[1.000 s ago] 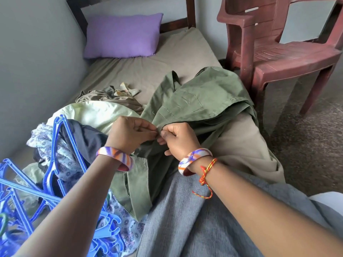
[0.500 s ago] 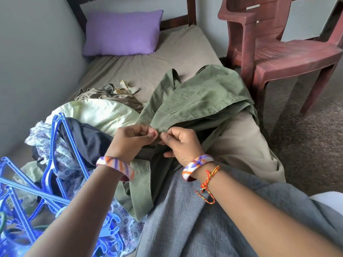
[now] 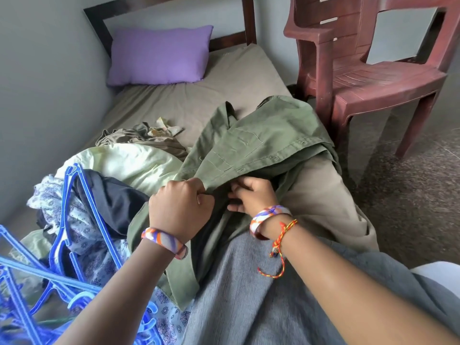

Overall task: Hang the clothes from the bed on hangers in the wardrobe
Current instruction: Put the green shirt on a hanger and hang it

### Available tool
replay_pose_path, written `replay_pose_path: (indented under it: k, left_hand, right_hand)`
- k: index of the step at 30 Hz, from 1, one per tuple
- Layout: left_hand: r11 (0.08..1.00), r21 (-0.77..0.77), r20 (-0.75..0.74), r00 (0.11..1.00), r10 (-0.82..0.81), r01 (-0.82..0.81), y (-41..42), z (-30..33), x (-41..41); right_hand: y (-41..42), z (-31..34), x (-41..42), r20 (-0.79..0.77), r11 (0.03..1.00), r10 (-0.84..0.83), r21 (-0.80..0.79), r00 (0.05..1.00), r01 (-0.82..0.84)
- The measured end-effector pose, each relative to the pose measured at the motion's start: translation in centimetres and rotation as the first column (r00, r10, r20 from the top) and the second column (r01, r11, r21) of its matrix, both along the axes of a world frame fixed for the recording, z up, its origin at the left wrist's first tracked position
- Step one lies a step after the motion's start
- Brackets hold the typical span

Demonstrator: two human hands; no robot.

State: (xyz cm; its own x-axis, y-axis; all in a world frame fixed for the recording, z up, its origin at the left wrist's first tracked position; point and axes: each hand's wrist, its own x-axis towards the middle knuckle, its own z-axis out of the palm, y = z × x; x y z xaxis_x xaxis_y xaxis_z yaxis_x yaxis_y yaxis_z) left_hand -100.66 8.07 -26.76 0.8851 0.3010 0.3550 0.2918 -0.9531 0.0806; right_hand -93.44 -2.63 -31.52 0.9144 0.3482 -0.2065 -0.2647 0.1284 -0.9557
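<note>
Head view, looking down a bed (image 3: 239, 78): at far left, blue hangers (image 3: 37, 277) lie tangled on a pile of clothes (image 3: 82, 220). Beside them the left hand (image 3: 180, 210) grips the front edge of a green shirt (image 3: 261, 145), fingers curled around the cloth. The right hand (image 3: 252, 195) pinches the same edge just beside it. The shirt is spread across the bed. A maroon plastic chair (image 3: 368, 73) stands at right.

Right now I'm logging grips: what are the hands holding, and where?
Both hands, left and right, pinch the olive green shirt along its buttoned front edge.
</note>
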Motion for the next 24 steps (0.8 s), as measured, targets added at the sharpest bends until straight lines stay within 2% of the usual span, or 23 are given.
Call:
replay_pose_path:
  k: [6,10,12,14,18,20,22,24]
  left_hand:
    - [0.988,-0.008,-0.009,0.988,-0.151,0.151,0.8,-0.2,0.5]
    - [0.96,0.065,-0.205,0.946,-0.253,0.271,0.7,0.8,1.7]
    - [0.953,-0.03,-0.205,0.931,-0.301,0.301,-0.1,1.5,2.5]
    - [0.929,-0.175,-0.138,0.926,-0.351,0.326,-1.1,2.1,3.8]
    - [0.92,-0.216,-0.152,0.92,-0.362,0.326,-2.1,2.8,6.9]
    - [0.902,-0.318,-0.094,0.937,-0.336,0.292,-1.9,3.2,7.7]
    - [0.847,-0.474,-0.079,0.946,-0.313,0.241,-1.8,3.1,7.9]
    - [0.733,-0.657,-0.063,0.957,-0.283,0.174,-1.8,2.8,7.8]
  right_hand:
    - [-1.2,1.2,0.8,-0.291,0.93,-0.094,0.315,0.952,0.188]
    - [-1.7,1.7,1.1,-0.36,0.91,-0.09,0.349,0.928,0.223]
    - [-1.8,1.9,1.2,-0.36,0.921,-0.097,0.322,0.928,0.221]
    - [-1.9,2.1,1.3,-0.342,0.935,-0.111,0.282,0.933,0.214]
    - [-2.6,2.6,1.2,-0.281,0.948,-0.108,0.26,0.954,0.185]
    - [-3.1,2.8,1.2,-0.271,0.935,-0.122,0.292,0.955,0.202]
    - [-3.2,2.8,1.1,-0.255,0.919,-0.162,0.314,0.953,0.24]
    - [-3.2,2.8,1.1,-0.219,0.913,-0.208,0.305,0.953,0.269]
